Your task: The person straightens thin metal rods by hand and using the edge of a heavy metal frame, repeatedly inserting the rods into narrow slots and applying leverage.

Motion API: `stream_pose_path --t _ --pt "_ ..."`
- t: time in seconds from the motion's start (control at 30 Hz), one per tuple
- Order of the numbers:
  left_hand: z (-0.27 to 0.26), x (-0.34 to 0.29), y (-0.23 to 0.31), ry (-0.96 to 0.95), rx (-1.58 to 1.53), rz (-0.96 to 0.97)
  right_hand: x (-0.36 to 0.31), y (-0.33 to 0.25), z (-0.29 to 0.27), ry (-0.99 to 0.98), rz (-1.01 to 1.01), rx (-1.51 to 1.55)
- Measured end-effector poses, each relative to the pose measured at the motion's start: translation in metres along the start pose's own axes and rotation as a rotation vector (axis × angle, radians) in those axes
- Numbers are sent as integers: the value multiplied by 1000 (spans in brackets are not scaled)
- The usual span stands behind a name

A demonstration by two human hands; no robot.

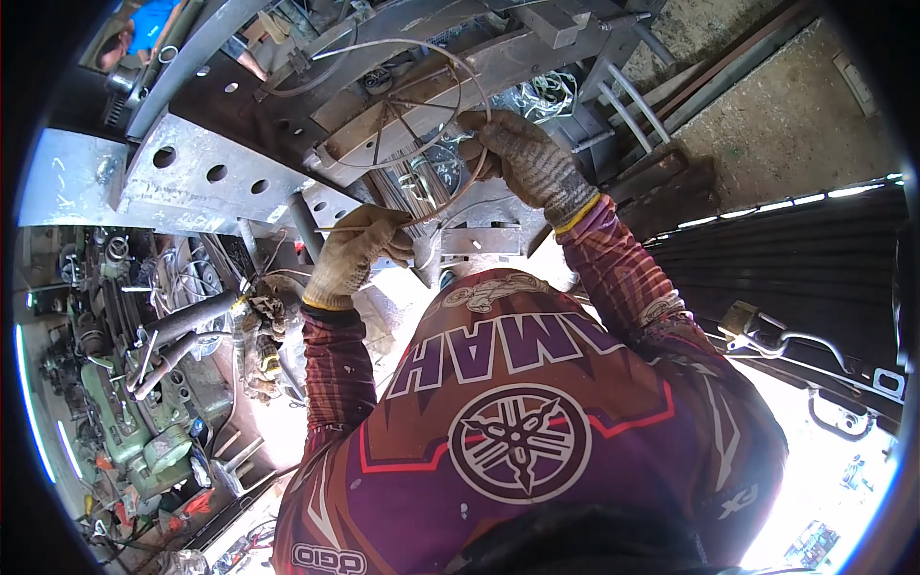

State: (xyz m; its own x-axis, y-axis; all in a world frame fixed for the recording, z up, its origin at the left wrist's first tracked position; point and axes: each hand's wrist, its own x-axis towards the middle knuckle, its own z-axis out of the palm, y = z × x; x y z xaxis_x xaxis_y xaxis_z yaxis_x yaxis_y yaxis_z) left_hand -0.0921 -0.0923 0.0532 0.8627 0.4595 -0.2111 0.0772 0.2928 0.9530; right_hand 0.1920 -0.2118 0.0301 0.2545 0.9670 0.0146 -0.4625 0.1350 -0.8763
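Head view. Both hands wear grubby knitted gloves with yellow cuffs. Left hand point(355, 257): fingers curled narrow on a thin metal rod point(476, 75), near its end. Right hand point(535, 161): thumb and fingers closed on the same rod, further along its bend. Rod hangs in the air between and beyond the hands, over the steelwork, bowed in a broad loop; smooth, thin, dull brown-grey. A second curve shows inside the loop; cannot tell whether it is the same rod.

In the way: a long steel plate point(192, 182) with a row of round holes, left of the hands; bare grey, scuffed. Beyond the loop, more heavy steel, with a dark block point(551, 24) at the far side. Short round bars point(634, 103) jut out right of the right hand. Pale tangled strands point(548, 96) lie near them.

Left side: a green machine point(120, 412), worn and dusty, amid crowded metal parts. Far left corner: a person in a blue top point(151, 27).

Room: rough, stained concrete floor point(757, 125) upper right; dark ribbed metal panel point(805, 264) at right, glare below it.
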Motion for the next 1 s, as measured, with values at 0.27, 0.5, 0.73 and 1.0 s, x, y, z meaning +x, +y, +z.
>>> stream_pose_path --t 0.27,0.5,0.73,1.0 --pt "1 12 -2 152 -111 53 -4 11 -7 43 92 105" --pt "0 21 -9 271 -105 85 1 33 -12 56 166 206" --pt "-1 22 13 250 -19 116 -2 7 -12 -26 27 82" --pt "18 27 44 290 46 272 -3 -30 -10 -121 -151 223"
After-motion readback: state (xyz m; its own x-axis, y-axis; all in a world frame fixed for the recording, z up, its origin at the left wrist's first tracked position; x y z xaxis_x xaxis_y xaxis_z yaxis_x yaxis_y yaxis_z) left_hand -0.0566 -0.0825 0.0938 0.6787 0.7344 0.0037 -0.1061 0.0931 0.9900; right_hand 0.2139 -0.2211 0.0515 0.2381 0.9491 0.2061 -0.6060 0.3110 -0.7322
